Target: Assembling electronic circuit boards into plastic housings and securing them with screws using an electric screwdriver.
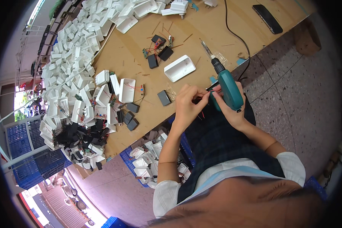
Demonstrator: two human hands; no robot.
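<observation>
My right hand (231,112) is wrapped round a green power screwdriver (230,89), its long bit pointing to the far left over the table edge. The thumb and forefinger of my left hand (190,102) are pinched together close to my right fingertips. What they pinch is too small to make out; a bit of red wire (202,114) shows just below. An open white plastic case (179,68) lies on the table beyond my hands. Left of my left hand is a black rectangular block (164,97).
White cases (74,57) are heaped along the table's left side, with black blocks and wires (79,135) at the near end. A wired cluster of black blocks (165,53) lies mid-table. A phone (267,19) and a black cable (239,37) are far right. Below stands a filled blue crate (128,159).
</observation>
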